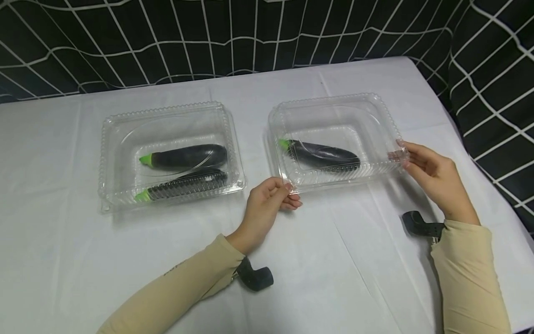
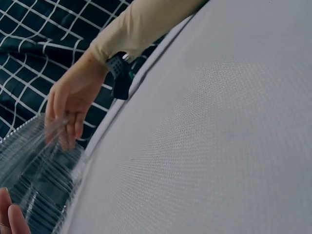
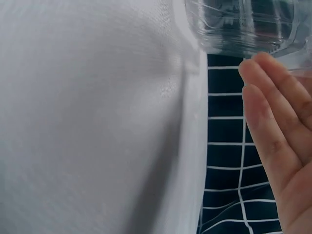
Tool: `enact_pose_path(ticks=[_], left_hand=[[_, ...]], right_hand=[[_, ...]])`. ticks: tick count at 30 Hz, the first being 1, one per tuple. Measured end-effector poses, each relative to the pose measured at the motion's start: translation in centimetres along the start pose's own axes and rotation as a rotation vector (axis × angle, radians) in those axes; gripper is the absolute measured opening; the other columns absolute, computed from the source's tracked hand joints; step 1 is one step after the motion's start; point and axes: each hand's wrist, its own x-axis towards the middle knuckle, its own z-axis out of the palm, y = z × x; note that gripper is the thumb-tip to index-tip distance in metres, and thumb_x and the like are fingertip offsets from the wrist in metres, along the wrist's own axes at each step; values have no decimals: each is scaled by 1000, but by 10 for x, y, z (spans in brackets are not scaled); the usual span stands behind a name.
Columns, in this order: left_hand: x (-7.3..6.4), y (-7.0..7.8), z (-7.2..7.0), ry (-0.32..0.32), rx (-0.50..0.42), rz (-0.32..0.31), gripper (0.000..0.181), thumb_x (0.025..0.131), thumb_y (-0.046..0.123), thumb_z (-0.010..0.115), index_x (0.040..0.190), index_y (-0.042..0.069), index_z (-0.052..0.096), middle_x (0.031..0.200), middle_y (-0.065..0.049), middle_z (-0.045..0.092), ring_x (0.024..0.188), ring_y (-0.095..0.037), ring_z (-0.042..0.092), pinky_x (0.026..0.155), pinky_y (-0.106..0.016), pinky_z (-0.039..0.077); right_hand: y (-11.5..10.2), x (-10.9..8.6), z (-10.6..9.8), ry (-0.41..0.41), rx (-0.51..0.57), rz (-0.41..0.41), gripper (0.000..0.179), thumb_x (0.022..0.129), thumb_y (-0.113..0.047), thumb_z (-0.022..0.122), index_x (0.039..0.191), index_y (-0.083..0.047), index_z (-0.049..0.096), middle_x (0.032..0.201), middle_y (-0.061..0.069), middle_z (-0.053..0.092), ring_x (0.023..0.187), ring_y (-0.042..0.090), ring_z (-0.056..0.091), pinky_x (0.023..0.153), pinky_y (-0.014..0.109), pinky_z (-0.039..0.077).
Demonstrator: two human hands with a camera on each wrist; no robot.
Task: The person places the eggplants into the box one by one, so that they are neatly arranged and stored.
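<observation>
A clear plastic clamshell box (image 1: 333, 183) sits at the right of the table, with one eggplant (image 1: 325, 154) inside. My left hand (image 1: 264, 206) pinches its near left corner between thumb and fingers. At its right end, my right hand (image 1: 435, 178) grips the near corner, thumb in front and fingers behind the clear wall. To the left stands a second clear clamshell box (image 1: 121, 127), holding two eggplants; the farther eggplant (image 1: 187, 157) shows plainly, the nearer eggplant (image 1: 187, 184) through the ribbed wall. In the right wrist view, straight fingers (image 3: 280, 131) lie close by the box.
A white cloth (image 1: 167, 260) covers the table. Black fabric with a white grid (image 1: 233, 37) hangs behind it and along the right side. A dark wrist mount (image 1: 254, 276) juts from the left sleeve, another dark mount (image 1: 419, 225) from the right sleeve.
</observation>
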Motion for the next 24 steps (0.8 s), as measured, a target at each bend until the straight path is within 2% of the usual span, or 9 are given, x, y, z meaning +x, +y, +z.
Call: enact_pose_path(ticks=[5,9,16,24], left_hand=[[0,1,-1,9,-1,-11,18,97,4,49,98,-13,53,92,-32,63,73,-10,66,75,-33,55],[1,2,-1,18,-8,-18,16,96,3,49,96,-12,53,92,-31,64,72,-9,66,75,-33,55],[1,1,-2,22,-6,-11,13,95,1,48,94,-11,53,91,-30,64,72,-10,66,75,-33,55],[0,1,-2,6,-46,-16,10,96,1,48,90,-6,52,93,-33,63,72,-9,65,76,-34,54]], right_hand=[[0,0,2,47,-41,38,41,89,5,57,130,-4,58,91,-21,63,82,-5,60,72,7,43],[0,-1,2,50,-23,64,41,89,5,57,129,-6,59,85,-18,63,75,-3,61,70,8,44],[2,-2,2,37,74,74,41,89,6,58,126,-9,62,85,-13,65,73,-1,62,70,10,47],[2,-2,4,43,225,67,39,87,9,59,120,-10,66,88,-10,69,72,1,64,68,11,49]])
